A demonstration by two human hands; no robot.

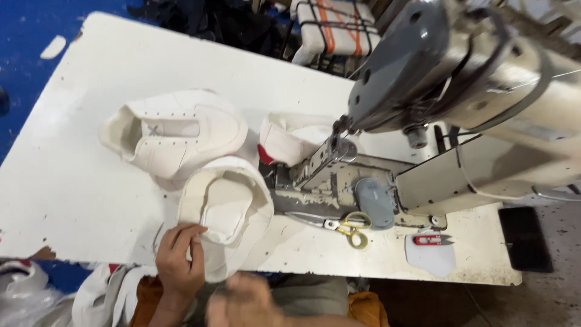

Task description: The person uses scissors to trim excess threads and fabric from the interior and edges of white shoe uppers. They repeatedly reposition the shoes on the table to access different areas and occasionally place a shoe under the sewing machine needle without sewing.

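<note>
3 white shoe uppers: I count them on the white counter (78, 181) in front of the sewing machine (460, 72).
Left hand (178, 260): I see its fingers (181, 233) bent over the near edge of the closest shoe upper (227, 209), touching its rim at the counter's front edge.
Right hand (245, 303): blurred, low in my view, just below the same upper; I cannot tell whether its fingers are spread or pinching.
Second upper (175, 133): lies flat further back, just behind the closest one.
Third upper (290, 139): sits at the machine's needle post, with a red patch showing.
Scissors (339, 225): yellow-handled, on the machine bed.
Red thread snips (433, 240): on the counter, right of the scissors.
</note>
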